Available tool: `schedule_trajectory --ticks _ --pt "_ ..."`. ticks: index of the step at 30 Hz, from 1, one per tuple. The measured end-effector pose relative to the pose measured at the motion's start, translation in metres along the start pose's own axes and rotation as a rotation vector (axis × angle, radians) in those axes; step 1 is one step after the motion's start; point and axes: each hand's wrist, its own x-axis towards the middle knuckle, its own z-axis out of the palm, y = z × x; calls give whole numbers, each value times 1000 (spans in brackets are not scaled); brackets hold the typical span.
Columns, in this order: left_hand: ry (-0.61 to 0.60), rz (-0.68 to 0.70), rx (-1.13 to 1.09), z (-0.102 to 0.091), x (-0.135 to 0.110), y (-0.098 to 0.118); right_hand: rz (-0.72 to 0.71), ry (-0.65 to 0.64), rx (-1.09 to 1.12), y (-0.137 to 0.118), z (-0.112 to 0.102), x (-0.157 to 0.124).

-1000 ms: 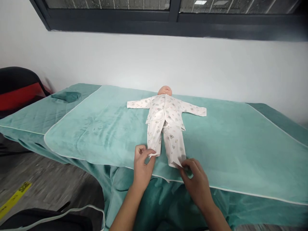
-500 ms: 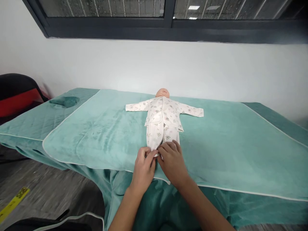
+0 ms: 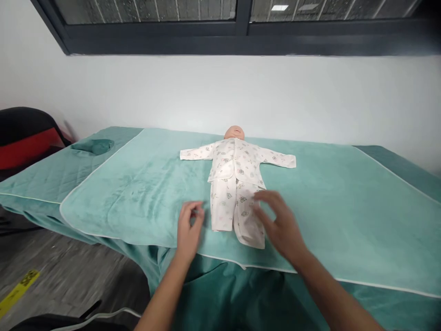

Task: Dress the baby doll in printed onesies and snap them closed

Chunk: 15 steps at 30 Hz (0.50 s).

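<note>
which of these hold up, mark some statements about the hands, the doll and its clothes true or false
1. The left hand is beside the trousers, apart from them. True.
2. The trousers are plain black. False: they are white with a small print.
3. The shirt has its two sleeves spread out to the sides. True.
4. The right hand is on the doll's head. False: it is down by a trouser leg; whether it touches the cloth is unclear.
5. The trousers lie on a green cover. True.
6. The trouser legs are folded up under the shirt. False: both legs extend below the shirt's hem.
</note>
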Motion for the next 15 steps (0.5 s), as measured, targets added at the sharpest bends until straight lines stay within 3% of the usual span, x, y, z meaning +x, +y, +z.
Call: schedule_trajectory --ticks 3,7,11,15 --pt "4 -192 -94 12 45 0 282 185 36 45 -2 54" --pt "-76 -310 -202 39 96 6 572 138 63 97 21 113" --pt "-194 -275 -236 61 120 6 553 115 110 117 47 134" --pt "-179 -244 -229 73 129 0 513 128 198 123 55 138"
